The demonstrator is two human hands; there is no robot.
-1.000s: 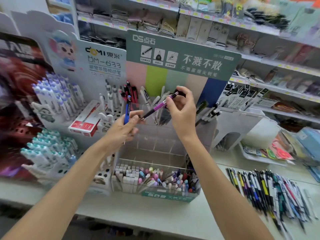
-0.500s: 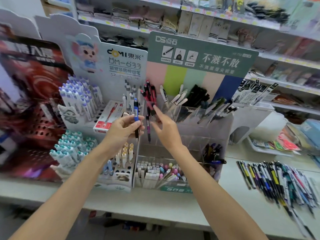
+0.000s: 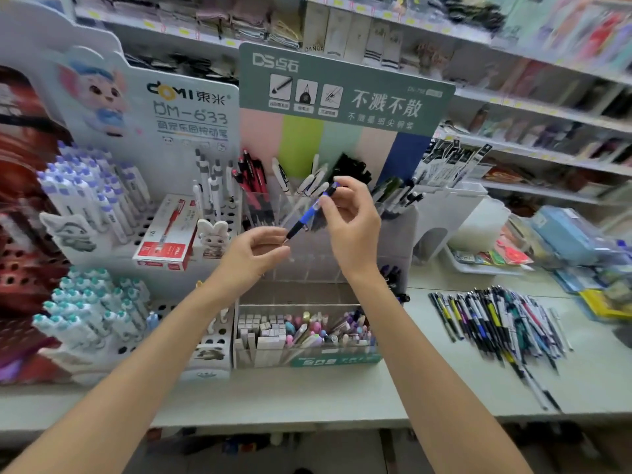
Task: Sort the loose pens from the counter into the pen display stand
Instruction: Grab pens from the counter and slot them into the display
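Blue pen (image 3: 309, 211): pinched by right hand (image 3: 352, 223); left hand (image 3: 254, 256) loosely curled at tip. Advice: match colour compartment of pen display stand (image 3: 398, 234), insert tip-down.

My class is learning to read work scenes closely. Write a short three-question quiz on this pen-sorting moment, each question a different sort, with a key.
1. True or false: the right hand holds the blue pen by its upper end.
2. Multiple choice: where does the pile of loose pens lie? A) on the counter, right of the clear display stand; B) inside the red box; C) on the top shelf.
3. Fill in: the pen's black tip points down toward the ____ hand.

Key: 1 true; 2 A; 3 left.
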